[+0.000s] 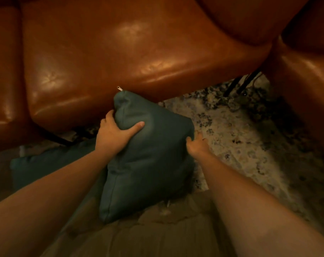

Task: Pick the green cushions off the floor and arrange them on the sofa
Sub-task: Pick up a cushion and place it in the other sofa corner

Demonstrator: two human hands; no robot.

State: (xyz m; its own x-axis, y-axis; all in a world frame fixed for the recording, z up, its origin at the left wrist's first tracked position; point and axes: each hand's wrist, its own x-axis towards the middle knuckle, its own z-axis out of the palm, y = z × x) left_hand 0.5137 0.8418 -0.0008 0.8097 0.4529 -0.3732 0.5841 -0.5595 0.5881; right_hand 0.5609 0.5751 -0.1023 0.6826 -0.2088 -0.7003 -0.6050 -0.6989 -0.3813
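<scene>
A dark green leather cushion [150, 154] stands tilted in front of the brown leather sofa [120, 52], its zipper pull at the top corner. My left hand [115, 132] grips its upper left edge, thumb across the front face. My right hand [196, 145] holds its right edge, fingers curled behind it. A second green cushion [46, 167] lies flat on the floor to the left, partly hidden behind my left forearm and the held cushion.
A patterned shaggy rug [240, 136] covers the floor to the right. Dark metal legs [239, 86] show in the gap between the sofa and another brown seat [309, 80] at the right. Pale flooring [157, 234] lies nearest me.
</scene>
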